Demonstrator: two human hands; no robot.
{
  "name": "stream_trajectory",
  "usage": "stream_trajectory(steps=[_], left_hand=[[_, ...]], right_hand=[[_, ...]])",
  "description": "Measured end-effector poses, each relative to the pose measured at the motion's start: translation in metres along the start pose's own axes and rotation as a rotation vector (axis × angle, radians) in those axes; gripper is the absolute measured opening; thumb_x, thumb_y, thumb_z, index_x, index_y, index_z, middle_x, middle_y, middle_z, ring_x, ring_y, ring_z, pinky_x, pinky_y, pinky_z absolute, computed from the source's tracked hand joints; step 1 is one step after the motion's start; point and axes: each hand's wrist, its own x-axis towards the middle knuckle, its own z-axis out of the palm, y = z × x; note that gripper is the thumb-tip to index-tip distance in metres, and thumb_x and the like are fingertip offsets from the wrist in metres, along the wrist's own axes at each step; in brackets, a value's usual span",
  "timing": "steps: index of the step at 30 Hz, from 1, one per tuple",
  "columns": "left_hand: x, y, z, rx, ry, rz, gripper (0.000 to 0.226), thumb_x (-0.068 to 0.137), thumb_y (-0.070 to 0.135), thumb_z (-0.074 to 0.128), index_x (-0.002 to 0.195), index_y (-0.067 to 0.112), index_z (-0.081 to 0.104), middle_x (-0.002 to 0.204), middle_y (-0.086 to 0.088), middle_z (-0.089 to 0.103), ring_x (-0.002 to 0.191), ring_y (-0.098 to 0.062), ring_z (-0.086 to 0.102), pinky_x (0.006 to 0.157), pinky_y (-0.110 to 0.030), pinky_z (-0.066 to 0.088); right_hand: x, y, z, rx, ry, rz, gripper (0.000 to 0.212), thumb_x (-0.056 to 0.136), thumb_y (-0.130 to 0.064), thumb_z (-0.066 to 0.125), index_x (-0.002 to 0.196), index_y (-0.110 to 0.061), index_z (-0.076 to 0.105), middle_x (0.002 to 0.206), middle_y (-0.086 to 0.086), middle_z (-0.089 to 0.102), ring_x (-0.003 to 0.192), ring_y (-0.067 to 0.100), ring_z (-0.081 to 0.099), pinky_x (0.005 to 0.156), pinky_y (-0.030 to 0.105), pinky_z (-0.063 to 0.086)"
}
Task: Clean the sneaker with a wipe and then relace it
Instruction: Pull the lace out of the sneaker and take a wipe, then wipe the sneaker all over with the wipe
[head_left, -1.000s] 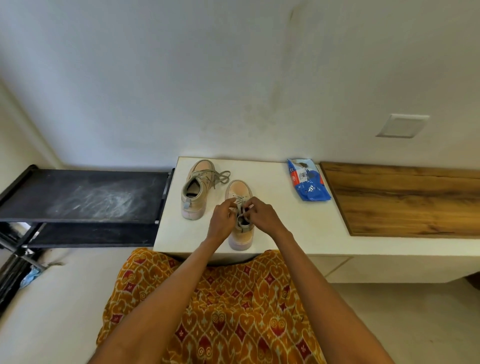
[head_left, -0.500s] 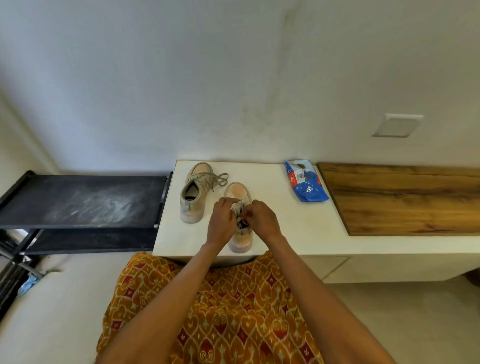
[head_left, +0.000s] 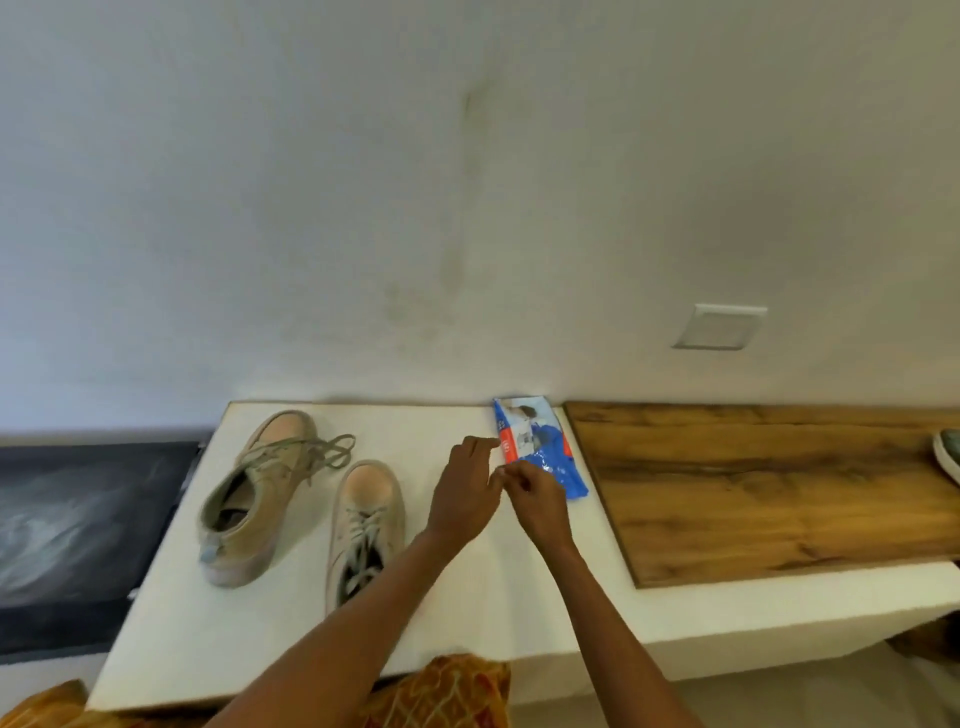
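Hidden: heel of beige canvas lace-up sneaker (head_left: 363, 525) behind left forearm.
Axis: toe toward wall.
Grips: left hand (head_left: 466, 493), right hand (head_left: 535, 501) pinching blue plastic wipe packet (head_left: 540, 447); exact hold unclear.

Your two beige sneakers sit on the white surface (head_left: 249, 639): the left sneaker (head_left: 254, 499) is tilted onto its side with its laces tied in a loose bow, and the right sneaker (head_left: 363, 525) stands upright just beside it, toe toward the wall, laces partly threaded. The blue wipe pack (head_left: 540, 447) lies flat near the wall, well right of the sneakers.
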Motion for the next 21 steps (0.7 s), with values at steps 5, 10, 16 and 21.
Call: stream_trajectory(steps=[5, 10, 16, 21], left_hand=[[0.049, -0.011, 0.074, 0.083, -0.196, -0.037, 0.056, 0.092, 0.031, 0.055, 0.140, 0.012, 0.032, 0.138, -0.006, 0.042, 0.123, -0.018, 0.043, 0.098, -0.025, 0.040], [0.071, -0.040, 0.119, -0.016, -0.142, 0.002, 0.058, 0.092, 0.032, 0.056, 0.141, 0.011, 0.032, 0.142, -0.007, 0.041, 0.129, -0.019, 0.040, 0.106, -0.028, 0.034], [0.075, -0.056, 0.143, -0.011, -0.055, 0.203, 0.057, 0.092, 0.035, 0.042, 0.142, 0.008, 0.035, 0.144, -0.009, 0.043, 0.134, -0.022, 0.038, 0.111, -0.029, 0.024], [0.076, -0.063, 0.148, 0.065, -0.075, 0.132, 0.049, 0.098, 0.031, 0.037, 0.143, 0.013, 0.033, 0.147, -0.004, 0.037, 0.138, -0.018, 0.031, 0.115, -0.036, 0.018]], right_hand=[[0.072, 0.057, -0.026, -0.163, 0.162, 0.048, 0.022, 0.094, -0.008, 0.050, 0.108, -0.004, 0.066, 0.108, 0.013, 0.065, 0.099, 0.020, 0.061, 0.077, 0.016, 0.042], [0.141, 0.095, -0.028, -0.397, 0.039, 0.016, 0.023, 0.096, -0.023, 0.050, 0.107, -0.013, 0.068, 0.107, 0.008, 0.064, 0.091, 0.020, 0.060, 0.070, 0.022, 0.043], [0.170, 0.095, -0.022, -0.660, -0.108, -0.078, 0.025, 0.091, -0.037, 0.055, 0.097, -0.020, 0.071, 0.093, 0.001, 0.060, 0.078, 0.014, 0.055, 0.065, 0.025, 0.041], [0.175, 0.094, -0.022, -0.401, -0.061, -0.051, 0.012, 0.089, -0.024, 0.059, 0.089, -0.017, 0.068, 0.090, -0.003, 0.066, 0.083, 0.012, 0.059, 0.066, 0.021, 0.042]])
